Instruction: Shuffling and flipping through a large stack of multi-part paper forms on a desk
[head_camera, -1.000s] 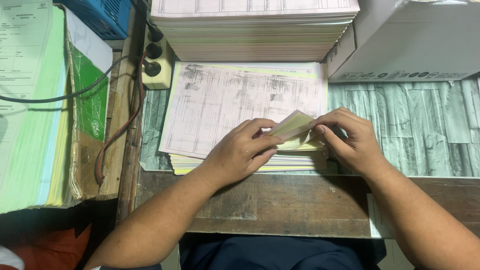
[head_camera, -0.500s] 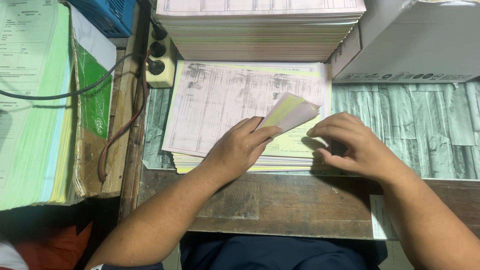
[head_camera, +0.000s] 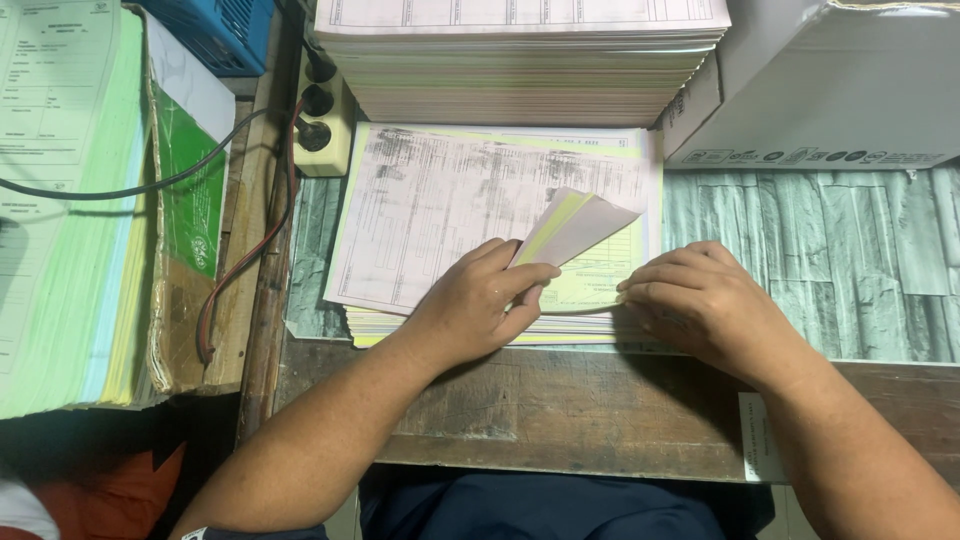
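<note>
Nearest the camera: dark blue clothing (head_camera: 540, 505) at the bottom edge, two bare forearms reaching forward over it, and a worn wooden desk edge (head_camera: 540, 400) running across beneath them.

Left hand (head_camera: 470, 310) laid on the near right part of a stack of printed forms (head_camera: 440, 200), fingers curled, thumb and forefinger pinching the folded-up corner of the top sheets (head_camera: 575, 225). Corner lifted and bent back toward the left, white on its upper face, a yellow sheet showing at its edge. Grasping that corner, then, not flat and not released.

Right hand (head_camera: 700, 300) just beside it, to the right, palm down, fingers bent and pressed on the near right edge of the same stack, fingertips on the exposed yellow sheet (head_camera: 600, 280). Holding nothing; merely pressing down.

Stack of printed forms lying on the desk directly in front, between the two hands and the taller piles behind, with pink, yellow and white edges visible along its near side.

To the right, pale plank-patterned table covering (head_camera: 850, 260). To the left, a thick pile of green and white papers (head_camera: 60, 220), a green-faced folder (head_camera: 185, 200) leaning against it, and a dark cable (head_camera: 240, 270) looping down the gap.

Farther back: a cream power strip (head_camera: 320, 125) with black plugs, a tall pile of forms (head_camera: 520, 60) behind the worked stack, a white cardboard box (head_camera: 830, 80) at the far right, and a blue case (head_camera: 215, 30) at the far left.
</note>
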